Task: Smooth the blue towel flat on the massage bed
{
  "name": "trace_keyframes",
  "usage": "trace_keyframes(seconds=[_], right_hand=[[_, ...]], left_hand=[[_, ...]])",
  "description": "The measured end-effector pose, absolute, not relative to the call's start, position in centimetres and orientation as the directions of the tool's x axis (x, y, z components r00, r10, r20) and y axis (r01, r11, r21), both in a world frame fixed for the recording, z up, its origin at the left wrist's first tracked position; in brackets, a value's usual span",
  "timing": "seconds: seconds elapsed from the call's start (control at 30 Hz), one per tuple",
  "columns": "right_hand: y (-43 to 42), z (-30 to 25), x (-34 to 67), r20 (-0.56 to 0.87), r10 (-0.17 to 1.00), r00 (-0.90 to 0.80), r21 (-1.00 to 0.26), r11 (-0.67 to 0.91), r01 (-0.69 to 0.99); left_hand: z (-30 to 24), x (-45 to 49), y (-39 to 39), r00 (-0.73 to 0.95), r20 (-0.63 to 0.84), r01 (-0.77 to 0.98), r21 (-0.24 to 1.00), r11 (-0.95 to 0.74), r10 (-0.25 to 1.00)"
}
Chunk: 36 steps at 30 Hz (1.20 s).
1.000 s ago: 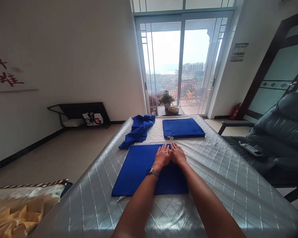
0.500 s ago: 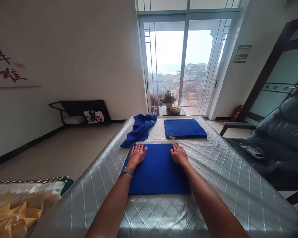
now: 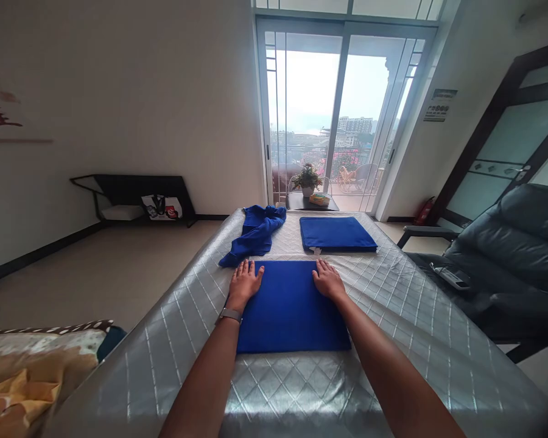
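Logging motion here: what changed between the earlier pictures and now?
The left hand, at first beside the right hand, has moved left across the near blue cloth to its left side. Nothing was grasped or let go. The right hand stayed by the far right corner; the crumpled blue cloth and folded blue stack stayed put.

I can't read the poster (image 3: 439, 105); my feed crops the wall scroll (image 3: 13, 121) and armchair (image 3: 506, 237); the left grip (image 3: 245, 283) hides part of the folded blue cloth (image 3: 288, 310).

Silver quilted surface (image 3: 420, 322) was occupied by crumpled blue cloth (image 3: 257, 236) at far left, folded blue cloth (image 3: 338, 233) at far right, flat blue piece (image 3: 290, 310) laid nearer
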State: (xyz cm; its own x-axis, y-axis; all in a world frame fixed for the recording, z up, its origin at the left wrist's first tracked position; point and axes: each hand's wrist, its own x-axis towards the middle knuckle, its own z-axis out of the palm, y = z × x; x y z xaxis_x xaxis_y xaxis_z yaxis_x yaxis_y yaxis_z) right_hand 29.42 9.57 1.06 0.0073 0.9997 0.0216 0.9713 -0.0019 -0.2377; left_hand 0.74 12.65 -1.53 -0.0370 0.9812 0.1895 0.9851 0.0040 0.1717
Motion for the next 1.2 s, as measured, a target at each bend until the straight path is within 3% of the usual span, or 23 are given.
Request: trace_keyframes(seconds=[0.5, 0.77, 1.0, 1.2], right_hand=[[9.2, 1.5, 29.1, 0.042, 0.999, 0.001, -0.204, 0.008, 0.979], [6.1, 2.9, 28.5, 0.166, 0.985, -0.051, -0.167, 0.079, 0.983], [3.1, 1.6, 28.8, -0.01, 0.999, -0.036, -0.218, 0.033, 0.975], [3.1, 1.5, 28.9, -0.026, 0.999, -0.042, -0.253, 0.034, 0.967]], left_hand=[[-0.9, 1.2, 12.2, -0.053, 0.202, 0.982, 0.188, 0.015, 0.978], [-0.7, 1.4, 12.1, -0.063, 0.2, 0.989, 0.145, 0.034, 0.978], [-0.6, 1.5, 12.2, -0.073, 0.169, 0.991, 0.126, 0.052, 0.983], [0.3, 1.2, 11.6, -0.053, 0.234, 0.998, 0.035, 0.046, 0.971]])
